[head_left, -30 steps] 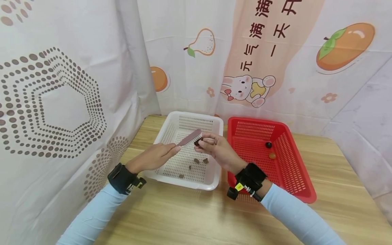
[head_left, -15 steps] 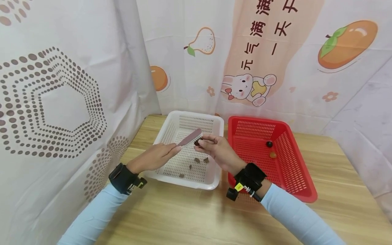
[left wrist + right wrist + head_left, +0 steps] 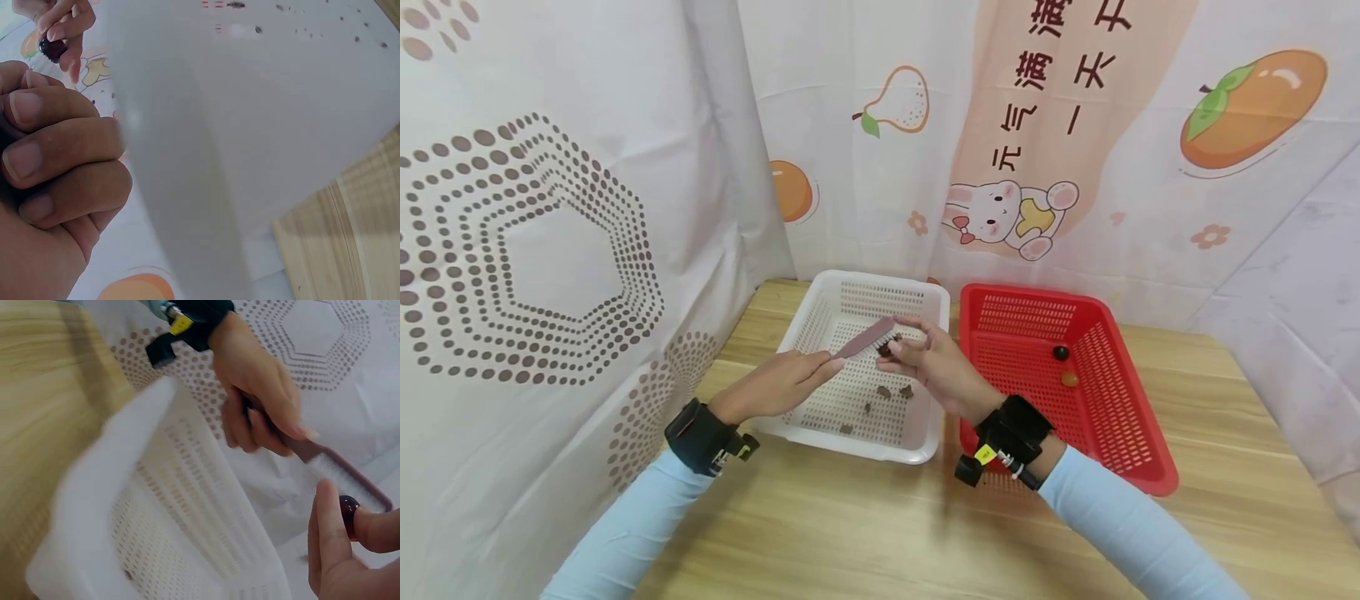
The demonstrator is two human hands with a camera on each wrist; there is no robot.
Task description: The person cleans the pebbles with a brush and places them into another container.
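Observation:
My left hand (image 3: 782, 382) grips a brush (image 3: 859, 339) by its mauve handle, fingers curled round it, the white bristles facing right. Over the white basket (image 3: 801, 434), my right hand (image 3: 942, 372) pinches a small dark ball (image 3: 348, 511) between thumb and fingers. From the right wrist the ball looks glossy and dark red; from the head, brown crumbly bits (image 3: 889, 345) show on it. Bristle tips are right at the ball, and one right fingertip is close to the brush's far end. Several brown crumbs (image 3: 883, 392) lie on the basket floor below.
To the right stands a red basket (image 3: 1138, 408) with a black ball (image 3: 1060, 352) and an amber ball (image 3: 1069, 379) inside. Both baskets rest on a wooden table (image 3: 835, 525). Printed curtains (image 3: 865, 200) hang behind and at the left.
The right hand's fingers have shifted on the ball, a forefinger now lifted and stretched towards the brush's end. More of the brown-specked side shows. The left hand and brush have hardly moved.

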